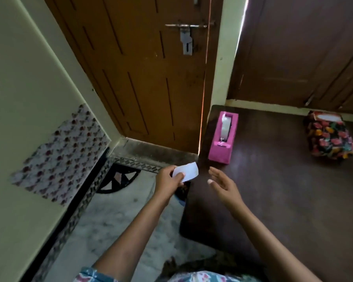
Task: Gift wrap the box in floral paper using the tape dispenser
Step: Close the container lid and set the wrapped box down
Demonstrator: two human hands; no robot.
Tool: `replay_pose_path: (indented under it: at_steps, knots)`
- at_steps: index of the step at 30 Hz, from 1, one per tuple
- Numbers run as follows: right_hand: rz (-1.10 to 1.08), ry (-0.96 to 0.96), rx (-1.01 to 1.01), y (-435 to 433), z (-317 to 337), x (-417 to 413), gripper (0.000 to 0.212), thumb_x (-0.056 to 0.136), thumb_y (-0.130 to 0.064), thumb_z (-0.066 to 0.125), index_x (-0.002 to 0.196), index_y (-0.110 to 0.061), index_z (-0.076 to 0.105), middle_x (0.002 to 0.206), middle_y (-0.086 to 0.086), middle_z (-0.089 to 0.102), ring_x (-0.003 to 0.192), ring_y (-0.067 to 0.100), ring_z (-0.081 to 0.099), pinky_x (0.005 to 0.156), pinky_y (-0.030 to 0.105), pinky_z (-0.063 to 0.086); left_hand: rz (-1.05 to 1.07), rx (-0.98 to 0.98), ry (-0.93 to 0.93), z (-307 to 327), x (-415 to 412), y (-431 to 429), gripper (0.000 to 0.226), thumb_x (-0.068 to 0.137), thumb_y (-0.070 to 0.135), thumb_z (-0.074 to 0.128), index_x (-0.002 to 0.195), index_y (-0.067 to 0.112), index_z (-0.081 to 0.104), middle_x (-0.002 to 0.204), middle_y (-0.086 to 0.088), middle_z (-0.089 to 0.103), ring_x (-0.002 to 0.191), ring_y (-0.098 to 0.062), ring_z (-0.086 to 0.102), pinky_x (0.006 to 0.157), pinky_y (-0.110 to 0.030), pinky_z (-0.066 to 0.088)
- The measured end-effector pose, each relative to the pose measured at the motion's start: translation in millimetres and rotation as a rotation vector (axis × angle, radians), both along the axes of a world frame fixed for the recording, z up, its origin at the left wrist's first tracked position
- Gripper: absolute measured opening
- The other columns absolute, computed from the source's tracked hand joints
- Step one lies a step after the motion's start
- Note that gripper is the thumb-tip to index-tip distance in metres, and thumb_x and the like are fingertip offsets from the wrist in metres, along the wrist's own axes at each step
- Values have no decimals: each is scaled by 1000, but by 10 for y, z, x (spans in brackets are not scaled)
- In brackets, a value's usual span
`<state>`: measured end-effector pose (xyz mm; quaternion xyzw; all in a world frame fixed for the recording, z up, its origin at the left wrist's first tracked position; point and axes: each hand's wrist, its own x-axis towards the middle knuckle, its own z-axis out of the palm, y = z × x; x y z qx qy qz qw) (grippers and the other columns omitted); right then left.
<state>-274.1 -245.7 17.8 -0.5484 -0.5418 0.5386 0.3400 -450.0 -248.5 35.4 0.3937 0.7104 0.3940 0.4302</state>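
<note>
Head view, looking down over both forearms.

- Left hand (pixel 168 181), centre of frame, at the near-left edge of the tabletop (pixel 273 190). Thumb and fingers (pixel 179 176) pinch one end of a white slip (pixel 189 171), and the rest juts free toward the right. Whether it is paper, a label or tape backing I cannot tell. Held by the end, probably so the free part can be passed across or laid down.
- Right hand (pixel 222 185), just right of the slip and apart from it. It holds nothing: palm turned inward, fingers loosely spread. It looks ready to take the slip's free end.
- Tape dispenser (pixel 223 139), pink, on the tabletop's left edge just above the hands. The roll is loaded and the cutter end faces the person, handy for pulling a strip toward the body.
- Box (pixel 326 135), right side of the frame near the far edge of the tabletop, well apart from both hands. The floral paper (pixel 334 147) covers all the sides that show, and a pale patch sits on top. Judgement: the wrapping is largely done and the box is set aside, so the slip may be a finishing piece for it.
- Off the tabletop: brown door (pixel 151 78) with a latch at upper centre, a patterned sheet (pixel 59 153) stuck on the wall at left, and marbled floor (pixel 120 220) below.
</note>
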Motion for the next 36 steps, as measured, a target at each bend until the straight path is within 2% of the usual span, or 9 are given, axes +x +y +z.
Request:
replay_pose_path:
  at_steps: [2,10,16,20,24,26,30,34,36]
  knots:
    - [15,5,-5,-49,73,-321,44,90,-3,55,133,-10,46,134,3,50,126,16,47,105,28,38,1,-17,-24,-4,-323,-43,20,87,5,58,106,3,65,103,-14,64,91,-25,63,75,-31,58]
    - [-2,-51,-54,193,38,-1208,43,91,-9,55,134,-10,47,136,4,50,126,16,46,109,37,37,15,-41,-43,-153,-1209,103,18,86,4,60,104,3,63,104,-16,63,96,-31,61,78,-38,57]
    - [-28,-68,-98,560,-234,-1686,45,94,-18,52,137,-17,43,137,1,47,123,12,43,102,29,36,-82,-72,91,-324,-1583,602,4,85,5,62,88,4,64,84,-11,62,76,-22,58,57,-21,51]
    - [-109,-70,-155,838,-458,-1890,48,93,-19,53,139,-21,40,142,1,43,132,18,38,108,35,34,-168,-139,153,-457,-1832,994,3,85,3,60,83,3,61,84,-14,59,78,-25,57,72,-40,54]
    - [-264,-64,-251,1010,-626,-2034,50,92,-17,55,140,-20,39,141,5,45,130,20,41,110,39,34,-224,-229,137,-686,-1979,1305,19,88,3,58,104,-4,63,99,-14,60,90,-27,60,77,-36,57]
    - [-320,-92,-297,1069,-757,-2107,49,92,-19,56,138,-19,42,140,5,46,128,20,44,107,34,36,-251,-278,109,-870,-1999,1445,10,89,3,57,95,-2,64,91,-12,59,82,-26,60,75,-33,56]
    - [-465,-114,-372,1271,-1215,-2230,47,92,-18,56,137,-17,43,138,5,48,126,21,46,101,31,39,-394,-346,119,-1428,-1976,1808,8,85,9,58,77,9,60,85,-15,63,86,-36,62,81,-49,54]
    - [-591,-172,-413,1407,-1915,-2243,47,92,-13,56,137,-12,43,138,7,48,127,22,46,97,26,37,-478,-436,150,-2225,-1939,2137,18,75,21,60,87,7,64,98,-18,66,93,-35,63,84,-48,53]
    - [-669,-162,-455,1442,-2380,-2214,47,91,-10,57,136,-12,45,138,8,48,126,23,47,95,23,37,-552,-436,207,-2704,-1890,2283,17,82,12,63,96,2,65,100,-17,66,94,-30,63,81,-34,52]
